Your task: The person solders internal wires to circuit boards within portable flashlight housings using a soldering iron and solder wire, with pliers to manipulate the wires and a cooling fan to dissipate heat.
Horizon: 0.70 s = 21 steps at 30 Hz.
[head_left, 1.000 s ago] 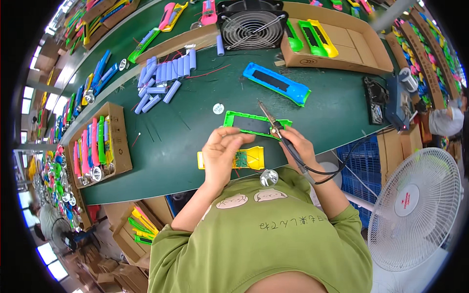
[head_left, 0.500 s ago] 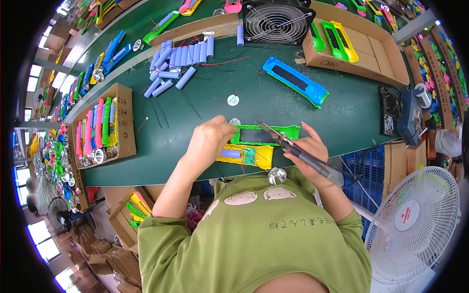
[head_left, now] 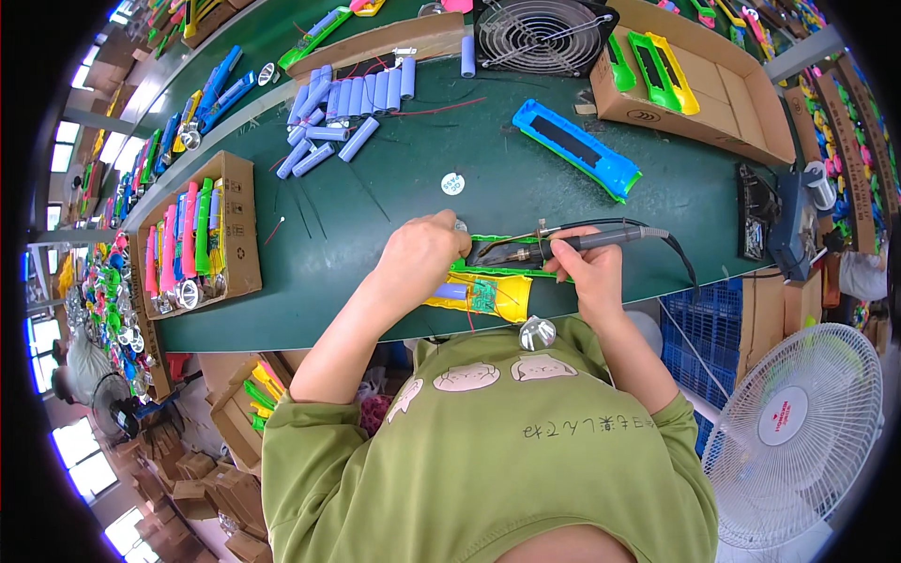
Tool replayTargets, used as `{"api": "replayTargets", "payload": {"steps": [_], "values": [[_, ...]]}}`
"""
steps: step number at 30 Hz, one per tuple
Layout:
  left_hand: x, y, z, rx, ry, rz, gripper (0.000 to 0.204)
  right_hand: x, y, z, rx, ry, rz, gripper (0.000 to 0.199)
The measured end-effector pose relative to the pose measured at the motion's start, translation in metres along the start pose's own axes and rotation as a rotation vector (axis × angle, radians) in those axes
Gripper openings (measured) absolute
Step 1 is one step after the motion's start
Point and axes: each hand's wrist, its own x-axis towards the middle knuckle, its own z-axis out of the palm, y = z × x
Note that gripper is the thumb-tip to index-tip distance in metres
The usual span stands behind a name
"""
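- Where the green counter [head_left: 394, 188] runs off toward nine o'clock, an open cardboard box [head_left: 239, 235] holds coloured torch shells standing side by side: pink, green, yellow and blue, with silver reflectors at its near end.
- At about eleven o'clock from the hands, a loose heap of pale blue battery cells [head_left: 343, 108] lies on the counter, some in a row, some scattered.
- The left hand [head_left: 422, 258] is curled, its fingertips pressed down on the left end of the green torch shell [head_left: 497, 253], which lies open near the front edge of the counter.
- Just below it, touching, lies a yellow torch shell [head_left: 479, 298] with a small green circuit board and a blue cell inside.
- The right hand [head_left: 587, 272] is closed around the grey grip of a soldering iron [head_left: 563, 246], held level with its tip pointing left over the green shell; its black cord loops off toward three o'clock.
- At twelve o'clock stands a black fan [head_left: 544, 33], and a blue torch shell [head_left: 574, 148] lies slantwise at one o'clock.
- Farther toward two o'clock, a second cardboard box [head_left: 723, 103] holds green and yellow shells.
- A white standing fan [head_left: 798, 432] is off the counter at four o'clock.
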Motion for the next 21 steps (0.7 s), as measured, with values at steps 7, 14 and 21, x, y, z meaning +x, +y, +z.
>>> {"api": "replayTargets", "payload": {"steps": [7,14,21], "values": [[0.001,0.001,0.001,0.005,-0.006,0.004,0.005,0.000,0.001,0.003,-0.053,-0.023,-0.006,0.012],[0.001,-0.001,0.002,-0.024,-0.010,-0.029,0.006,-0.006,0.010,-0.001,0.056,0.045,-0.059,0.013],[0.008,0.006,0.005,0.151,-0.069,-0.059,0.013,-0.007,0.015,-0.003,0.115,0.080,-0.117,0.015]]}}
